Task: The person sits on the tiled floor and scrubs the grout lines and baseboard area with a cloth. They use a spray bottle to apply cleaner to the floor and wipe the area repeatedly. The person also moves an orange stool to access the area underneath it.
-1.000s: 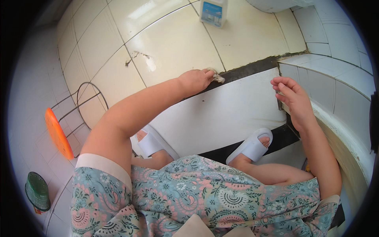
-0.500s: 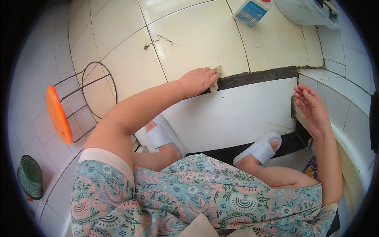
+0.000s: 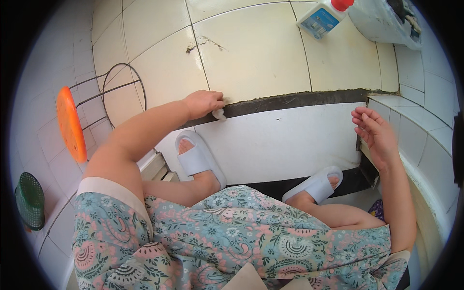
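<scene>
My left hand (image 3: 205, 103) is closed around a crumpled whitish wad (image 3: 220, 114), like a rag or tissue; which of the two I cannot tell. The wad presses against the black edge strip (image 3: 275, 102) between the cream floor tiles and the white tiled step (image 3: 285, 140). Most of the wad is hidden under my fingers. My right hand (image 3: 378, 134) is raised at the right, near the white tiled ledge, with slightly bent fingers apart and nothing in them.
At the left lies a stool (image 3: 72, 124) with an orange seat and black wire legs, near a green plastic basket (image 3: 30, 200). A white bottle with a red cap (image 3: 323, 20) and a whitish tub (image 3: 382, 24) stand far right. My feet wear pale slippers (image 3: 195, 157).
My left hand has slid left along the black strip with the wad. My right hand stays raised near the same spot. The whole view has shifted slightly.
</scene>
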A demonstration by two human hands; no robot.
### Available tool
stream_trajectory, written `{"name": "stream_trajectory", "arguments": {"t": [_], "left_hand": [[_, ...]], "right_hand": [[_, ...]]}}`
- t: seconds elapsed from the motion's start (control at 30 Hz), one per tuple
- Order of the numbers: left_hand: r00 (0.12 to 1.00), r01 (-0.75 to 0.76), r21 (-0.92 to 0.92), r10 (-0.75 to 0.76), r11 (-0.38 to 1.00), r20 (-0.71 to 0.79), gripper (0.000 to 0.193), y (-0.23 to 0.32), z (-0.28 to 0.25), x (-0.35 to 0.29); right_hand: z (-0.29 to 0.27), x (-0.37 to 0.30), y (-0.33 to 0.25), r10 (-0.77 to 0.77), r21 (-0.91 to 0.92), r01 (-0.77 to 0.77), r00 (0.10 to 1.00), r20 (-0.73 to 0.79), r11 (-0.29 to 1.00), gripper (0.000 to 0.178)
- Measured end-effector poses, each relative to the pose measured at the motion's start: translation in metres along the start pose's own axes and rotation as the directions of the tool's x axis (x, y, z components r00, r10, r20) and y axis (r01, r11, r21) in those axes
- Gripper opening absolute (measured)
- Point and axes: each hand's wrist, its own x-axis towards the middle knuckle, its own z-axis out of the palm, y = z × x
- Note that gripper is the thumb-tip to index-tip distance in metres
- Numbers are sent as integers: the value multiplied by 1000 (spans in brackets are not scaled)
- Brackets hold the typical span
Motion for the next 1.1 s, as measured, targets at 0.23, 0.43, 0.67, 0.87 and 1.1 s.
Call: {"name": "stream_trajectory", "arguments": {"t": [0.23,0.43,0.67,0.87,1.1], "left_hand": [[990,135,82,-132,987,-40,12,-14,-98,-65],[911,291,-169,-326,942,-253,17,-11,-69,-69],[785,50,-180,-150,982,-601,17,17,38,4],[738,147,-118,-188,982,-648,14,23,64,-26],[663,381,-120,-362,917,-656,12,9,101,-93]], "right_hand": [[41,-21,-42,-55,-192,69,995,80,979,24],[112,-31,-84,-61,-261,113,978,197,959,22],[143,-46,-59,-40,51,35,994,100,998,23],[148,-15,-31,15,33,-17,997,74,999,22],[153,32,-27,54,135,-55,998,12,989,26]]}}
